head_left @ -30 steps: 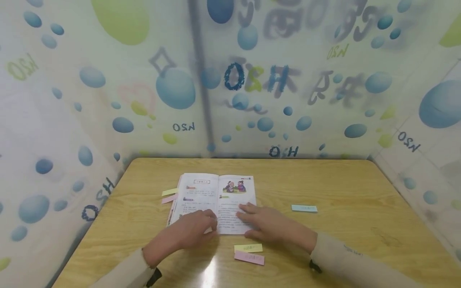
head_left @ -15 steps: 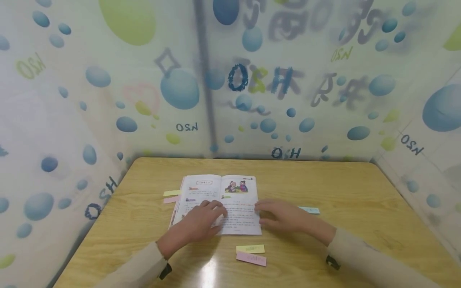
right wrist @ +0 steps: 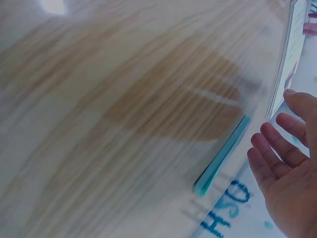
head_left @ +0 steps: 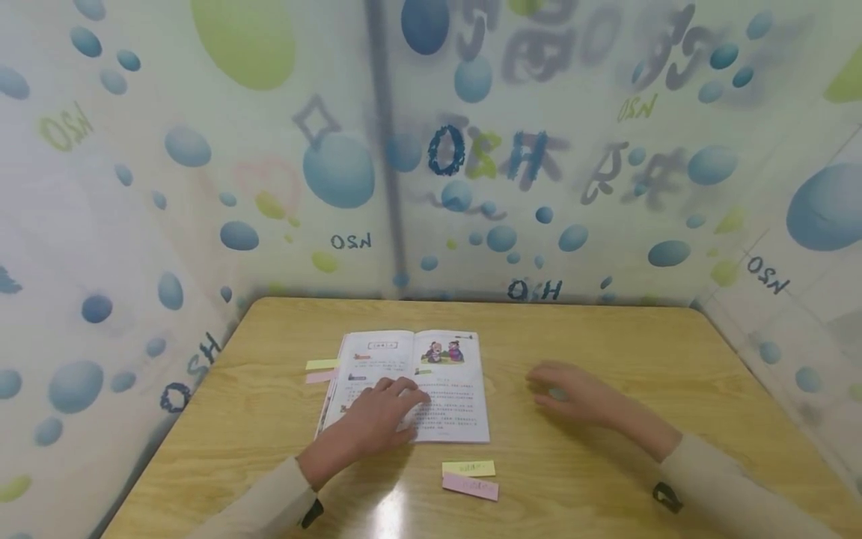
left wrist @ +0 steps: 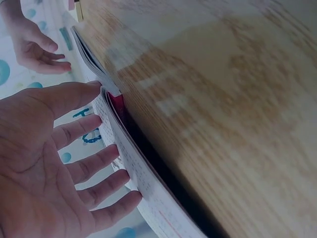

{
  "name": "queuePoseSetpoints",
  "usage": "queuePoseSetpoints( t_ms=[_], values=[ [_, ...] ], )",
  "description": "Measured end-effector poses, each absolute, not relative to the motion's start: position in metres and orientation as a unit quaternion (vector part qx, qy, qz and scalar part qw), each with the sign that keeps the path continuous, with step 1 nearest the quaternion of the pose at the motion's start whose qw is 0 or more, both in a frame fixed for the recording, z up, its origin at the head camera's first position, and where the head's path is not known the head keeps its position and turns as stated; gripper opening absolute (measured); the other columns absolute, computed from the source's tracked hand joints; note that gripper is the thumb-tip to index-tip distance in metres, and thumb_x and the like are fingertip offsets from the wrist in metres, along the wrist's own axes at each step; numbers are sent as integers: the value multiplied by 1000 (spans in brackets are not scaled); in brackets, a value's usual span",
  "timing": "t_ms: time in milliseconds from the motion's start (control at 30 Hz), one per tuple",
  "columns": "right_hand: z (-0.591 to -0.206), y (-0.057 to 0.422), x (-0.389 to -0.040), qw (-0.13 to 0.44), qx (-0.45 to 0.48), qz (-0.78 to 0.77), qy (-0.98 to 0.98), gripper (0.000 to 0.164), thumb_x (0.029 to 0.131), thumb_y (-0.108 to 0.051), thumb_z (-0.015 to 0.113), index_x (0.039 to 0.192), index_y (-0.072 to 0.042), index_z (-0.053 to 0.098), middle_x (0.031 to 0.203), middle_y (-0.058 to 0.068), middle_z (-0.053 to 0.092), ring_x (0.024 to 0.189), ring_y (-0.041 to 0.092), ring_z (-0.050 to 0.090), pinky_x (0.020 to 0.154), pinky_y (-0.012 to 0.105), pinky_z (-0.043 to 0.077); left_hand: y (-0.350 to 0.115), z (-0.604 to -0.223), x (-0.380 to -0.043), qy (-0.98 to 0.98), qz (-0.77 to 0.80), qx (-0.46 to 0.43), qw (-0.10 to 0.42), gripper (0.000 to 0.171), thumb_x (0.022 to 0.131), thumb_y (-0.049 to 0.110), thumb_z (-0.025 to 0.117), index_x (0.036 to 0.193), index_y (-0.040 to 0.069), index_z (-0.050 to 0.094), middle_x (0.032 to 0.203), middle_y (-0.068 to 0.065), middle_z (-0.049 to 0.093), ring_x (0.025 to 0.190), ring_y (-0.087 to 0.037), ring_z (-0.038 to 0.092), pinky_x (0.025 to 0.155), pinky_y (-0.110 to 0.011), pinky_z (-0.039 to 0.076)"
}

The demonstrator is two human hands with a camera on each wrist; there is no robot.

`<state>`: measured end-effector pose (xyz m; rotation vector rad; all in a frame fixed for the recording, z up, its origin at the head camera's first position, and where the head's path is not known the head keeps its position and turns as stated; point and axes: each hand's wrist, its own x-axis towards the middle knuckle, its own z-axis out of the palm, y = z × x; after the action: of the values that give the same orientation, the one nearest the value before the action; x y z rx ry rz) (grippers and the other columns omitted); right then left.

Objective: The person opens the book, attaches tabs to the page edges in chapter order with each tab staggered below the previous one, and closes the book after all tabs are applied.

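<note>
An open book (head_left: 453, 416) with printed pages and a small coloured picture lies on the wooden table. My left hand (head_left: 373, 421) rests on its lower middle, fingers spread and nearly straight, the fingertips on the page in the left wrist view. Right of the book, my right hand (head_left: 582, 400) is over a blue paper strip (right wrist: 222, 157), fingers relaxed and nothing held. In the head view the hand hides most of that strip; in the right wrist view it lies on the table a little off the fingertips.
Yellow (head_left: 468, 469) and pink (head_left: 470, 486) paper strips overlap on the table in front of the book. A yellow tab (head_left: 322, 364) and a pink tab (head_left: 321, 376) stick out of the book's left side. A patterned curtain wall (head_left: 579, 150) encloses the table (head_left: 269, 479).
My right hand has left the book's right page and moved right, over the blue strip. My left hand has shifted slightly right and stays on the book.
</note>
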<state>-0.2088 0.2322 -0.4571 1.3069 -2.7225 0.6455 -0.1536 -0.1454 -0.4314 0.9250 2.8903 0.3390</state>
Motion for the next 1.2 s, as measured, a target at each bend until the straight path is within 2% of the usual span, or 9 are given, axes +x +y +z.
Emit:
queuePoseSetpoints(
  t_ms=[300, 700, 933, 1200],
  values=[
    [-452, 267, -205, 12, 387, 201, -900, 36, 93, -11, 74, 124, 5, 64, 121, 18, 66, 112, 39, 62, 92, 55, 51, -145, -432, -153, 945, 107, 306, 40, 49, 89, 25, 80, 134, 16, 62, 136, -10, 56, 120, -37, 53, 89, -57, 52],
    [-459, 294, -201, 37, 395, 195, -897, 39, 85, -10, 83, 119, 2, 68, 111, 7, 67, 99, 25, 64, 82, 44, 56, -145, -435, -153, 946, 94, 309, 27, 48, 89, 27, 80, 132, 16, 63, 136, -11, 55, 118, -38, 54, 85, -56, 53],
    [-456, 297, -202, -4, 372, 204, -906, 32, 87, -8, 80, 117, -1, 70, 106, 1, 65, 93, 17, 62, 79, 38, 56, -144, -437, -154, 948, 87, 304, 28, 48, 90, 27, 78, 134, 18, 62, 138, -11, 54, 120, -37, 53, 86, -55, 53],
    [-453, 292, -203, -28, 358, 207, -910, 20, 87, -2, 78, 106, -5, 73, 96, -4, 62, 81, 11, 58, 67, 30, 53, -146, -438, -153, 947, 96, 304, 30, 46, 90, 27, 79, 132, 18, 63, 136, -12, 54, 118, -38, 53, 84, -55, 54]
  ],
)
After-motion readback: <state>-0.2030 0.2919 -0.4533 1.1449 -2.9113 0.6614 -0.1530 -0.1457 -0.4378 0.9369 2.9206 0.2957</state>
